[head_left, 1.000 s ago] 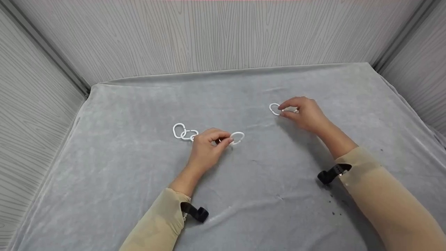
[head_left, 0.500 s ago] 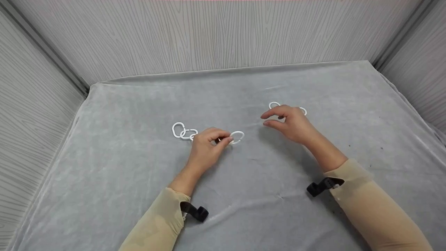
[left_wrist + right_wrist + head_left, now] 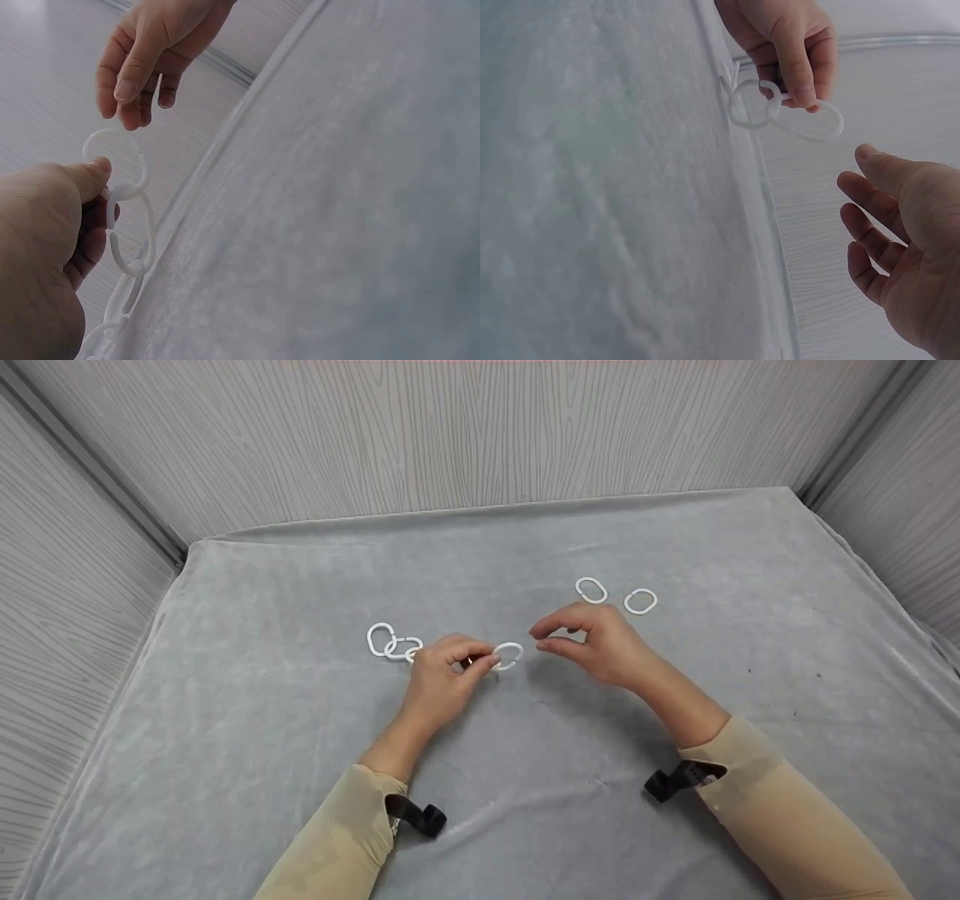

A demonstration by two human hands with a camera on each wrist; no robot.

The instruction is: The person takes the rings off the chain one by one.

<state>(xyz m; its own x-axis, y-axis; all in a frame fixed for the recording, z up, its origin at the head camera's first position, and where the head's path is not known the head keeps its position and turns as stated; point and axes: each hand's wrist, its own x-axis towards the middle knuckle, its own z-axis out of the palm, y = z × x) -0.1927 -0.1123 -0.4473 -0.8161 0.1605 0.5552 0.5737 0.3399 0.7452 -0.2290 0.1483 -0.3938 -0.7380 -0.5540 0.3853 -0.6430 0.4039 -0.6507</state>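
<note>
My left hand pinches a white plastic ring link between thumb and index finger, just above the cloth. This link has a gap in its side. It hooks into a second link, and more joined links trail off to the left, partly hidden behind the hand. My right hand holds nothing. Its thumb and index finger are apart, pointing at the held link with a small space between; the right wrist view shows the other fingers loosely bent.
Two loose white links lie behind the right hand, one to the left and one to the right. Grey cloth with soft wrinkles covers the table. Wood-grain panels stand at the back and sides.
My right hand has let go of the loose links and come left and nearer, towards the held link. Both loose links now show fully. The left hand stays in place.
</note>
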